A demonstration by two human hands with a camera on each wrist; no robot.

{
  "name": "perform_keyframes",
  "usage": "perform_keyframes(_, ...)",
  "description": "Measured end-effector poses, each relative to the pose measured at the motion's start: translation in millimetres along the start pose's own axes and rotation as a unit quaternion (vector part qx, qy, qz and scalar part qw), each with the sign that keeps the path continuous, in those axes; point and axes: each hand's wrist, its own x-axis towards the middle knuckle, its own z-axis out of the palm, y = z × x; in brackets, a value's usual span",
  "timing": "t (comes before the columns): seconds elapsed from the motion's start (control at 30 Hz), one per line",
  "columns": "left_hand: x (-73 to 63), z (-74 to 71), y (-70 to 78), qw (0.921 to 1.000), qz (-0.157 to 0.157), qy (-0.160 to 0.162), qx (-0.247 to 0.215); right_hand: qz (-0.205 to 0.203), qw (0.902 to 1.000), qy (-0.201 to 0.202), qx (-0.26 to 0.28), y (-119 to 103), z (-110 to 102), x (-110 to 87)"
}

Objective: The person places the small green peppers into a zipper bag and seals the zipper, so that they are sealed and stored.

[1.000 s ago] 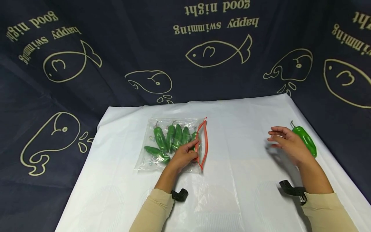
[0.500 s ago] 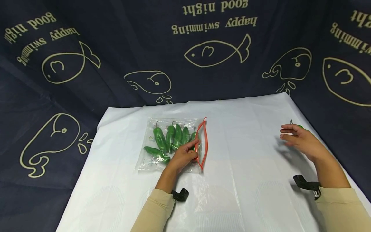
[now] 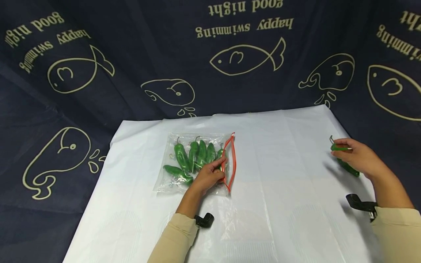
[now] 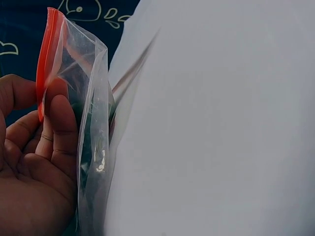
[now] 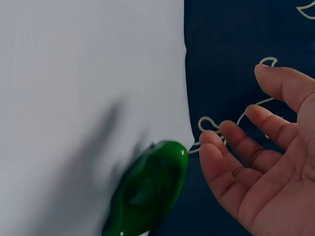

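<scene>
A clear zip bag point(image 3: 164, 182) with a red zip edge point(image 3: 234, 157) lies on the white-covered table, several green chili peppers point(image 3: 181, 156) inside it. My left hand point(image 3: 208, 176) pinches the bag near its mouth; in the left wrist view, thumb and fingers hold the red strip point(image 4: 45, 54) and the plastic. At the table's right side, my right hand point(image 3: 363, 157) hovers over one loose green pepper point(image 3: 349, 168), partly hiding it. The right wrist view shows spread, slightly bent fingers point(image 5: 231, 142) with a gap between them and the pepper point(image 5: 152, 182).
White sheeting point(image 3: 263, 204) covers the table, whose right edge runs close beside the loose pepper. A dark blue curtain point(image 3: 131, 36) printed with fish and whales hangs behind and at both sides. A black mount point(image 3: 360, 203) sits at my right wrist.
My right hand has moved rightward from beside the loose pepper to above it. My left hand has kept its hold on the bag, which has not moved.
</scene>
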Motion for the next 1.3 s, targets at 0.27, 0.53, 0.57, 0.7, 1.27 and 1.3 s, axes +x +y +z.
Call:
perform_keyframes(0.27,1.1,-0.5,0.0,1.0,-0.001,-0.001,-0.001,-0.002,0.9975,0.014,-0.069,11.6,-11.3,2.9)
perform_keyframes(0.53,1.5,-0.5,-0.8,1.0,-0.003,0.0,-0.007,0.03,0.9917,-0.013,-0.125,22.2,-19.0,10.1)
perform_keyframes(0.57,1.4,-0.4,-0.6,1.0,-0.005,0.001,-0.008,0.035,0.9908,-0.016,-0.13,23.3,-19.1,10.9)
perform_keyframes(0.7,1.6,-0.2,-1.6,0.9999,-0.006,0.001,-0.012,0.044,0.9879,-0.014,-0.148,28.2,-17.6,13.3)
perform_keyframes(1.27,1.4,-1.9,-1.7,0.9999,-0.005,-0.007,-0.014,0.032,0.9845,0.023,-0.171,54.9,-4.5,23.3)
perform_keyframes(1.3,1.4,-1.8,-1.5,0.9999,-0.005,-0.007,-0.013,0.031,0.9844,0.027,-0.171,55.9,-3.8,24.0)
